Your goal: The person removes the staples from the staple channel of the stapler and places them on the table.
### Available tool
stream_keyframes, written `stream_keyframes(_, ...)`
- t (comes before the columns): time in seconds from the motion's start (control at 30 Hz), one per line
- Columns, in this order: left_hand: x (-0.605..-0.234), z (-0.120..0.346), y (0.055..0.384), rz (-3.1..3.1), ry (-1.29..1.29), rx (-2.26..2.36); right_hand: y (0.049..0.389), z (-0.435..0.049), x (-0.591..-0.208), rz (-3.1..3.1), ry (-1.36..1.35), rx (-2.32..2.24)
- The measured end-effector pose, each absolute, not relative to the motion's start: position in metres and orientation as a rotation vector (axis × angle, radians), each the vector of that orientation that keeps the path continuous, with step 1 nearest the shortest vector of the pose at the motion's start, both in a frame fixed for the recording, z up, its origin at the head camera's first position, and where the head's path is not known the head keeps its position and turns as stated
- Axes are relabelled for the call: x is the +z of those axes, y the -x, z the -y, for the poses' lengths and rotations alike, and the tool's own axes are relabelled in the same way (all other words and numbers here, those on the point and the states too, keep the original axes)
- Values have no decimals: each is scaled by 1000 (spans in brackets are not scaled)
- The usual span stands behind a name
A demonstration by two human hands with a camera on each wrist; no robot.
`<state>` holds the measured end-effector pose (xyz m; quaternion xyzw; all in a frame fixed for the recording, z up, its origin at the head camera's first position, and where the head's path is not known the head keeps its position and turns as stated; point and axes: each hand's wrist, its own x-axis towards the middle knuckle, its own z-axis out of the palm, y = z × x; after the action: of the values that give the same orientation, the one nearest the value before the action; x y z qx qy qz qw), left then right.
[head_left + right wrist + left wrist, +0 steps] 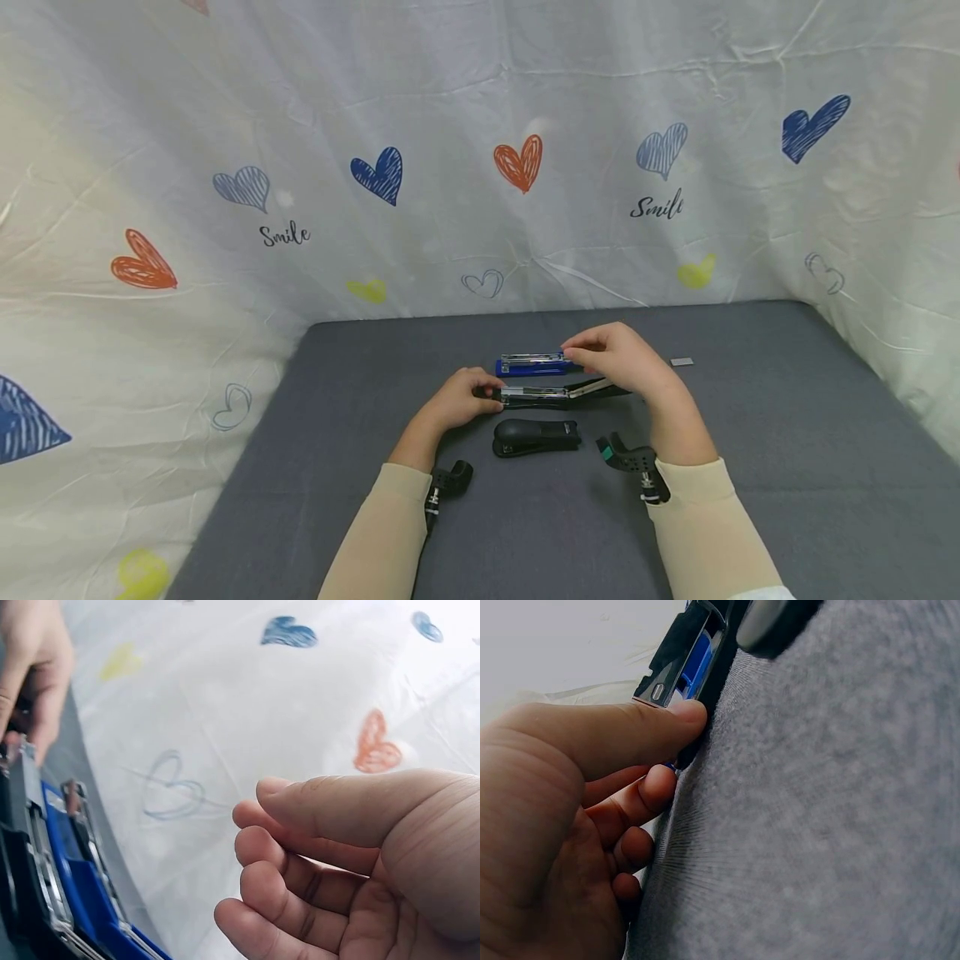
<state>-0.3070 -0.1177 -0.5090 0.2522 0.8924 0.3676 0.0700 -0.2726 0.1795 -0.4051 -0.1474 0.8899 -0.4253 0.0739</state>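
In the head view, an opened black stapler (536,397) lies on the table with its top folded back to the right. My left hand (459,398) pinches its left end; the left wrist view shows the thumb (686,712) on the stapler's edge. Just behind it lies an opened blue stapler (517,367), its metal magazine exposed. My right hand (618,358) is over the right end of the two staplers. In the right wrist view its fingers (259,881) are loosely bent, thumb close to the index fingertip, with nothing visible between them.
A closed black stapler (536,437) lies nearer me on the grey table (360,517). A small grey strip of staples (682,362) rests right of my right hand. Behind the table hangs a white curtain (442,233) printed with hearts.
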Motion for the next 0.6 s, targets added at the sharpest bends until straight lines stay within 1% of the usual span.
stream_keyframes(0.27,-509,117,308,-2688,-752,1101,278,-155,-418,-2602,512,-1195)
stream_keyframes(0.6,-510,118,309,-2681,-751,1116,283,-127,-443,-2519,653,-1014)
